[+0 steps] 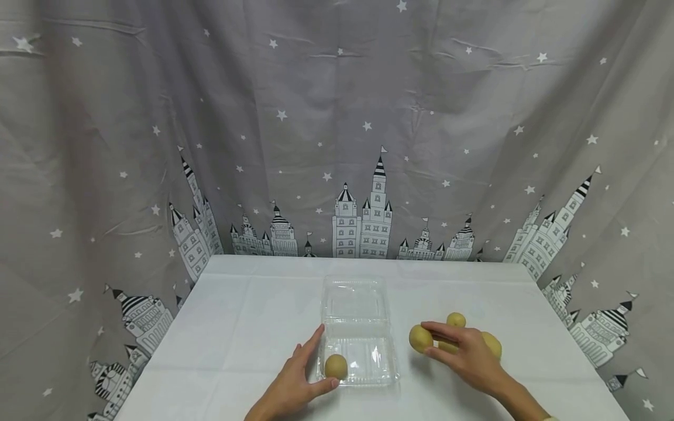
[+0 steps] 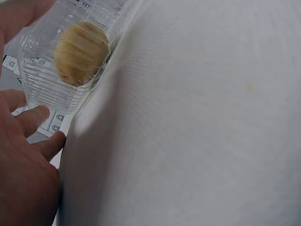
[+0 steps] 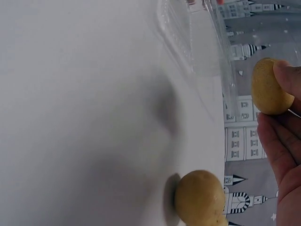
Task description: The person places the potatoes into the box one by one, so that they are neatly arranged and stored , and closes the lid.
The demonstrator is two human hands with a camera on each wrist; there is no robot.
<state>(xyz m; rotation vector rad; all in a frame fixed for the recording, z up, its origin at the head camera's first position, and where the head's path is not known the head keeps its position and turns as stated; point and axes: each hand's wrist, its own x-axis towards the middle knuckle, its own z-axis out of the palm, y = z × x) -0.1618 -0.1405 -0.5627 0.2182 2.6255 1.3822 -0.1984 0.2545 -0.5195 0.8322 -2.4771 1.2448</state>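
Note:
A clear plastic clamshell box [image 1: 368,359] lies unfolded on the table, its lid [image 1: 354,298] toward the back. One potato [image 1: 336,366] sits in the left side of its base. My left hand [image 1: 295,380] rests at the box's left edge with fingers spread, the thumb by the front left corner. Between thumb and fingertips my right hand [image 1: 468,354] pinches another potato [image 1: 420,338], held above the table just right of the box; its shadow shows on the cloth in the right wrist view. Several more potatoes [image 1: 492,345] lie beside and behind the right hand, partly hidden by it.
A white cloth covers the table [image 1: 253,310]. Behind it hangs a grey curtain [image 1: 337,117] printed with stars and castles, which also falls along both sides. A small potato [image 1: 456,319] lies farthest back in the group on the right.

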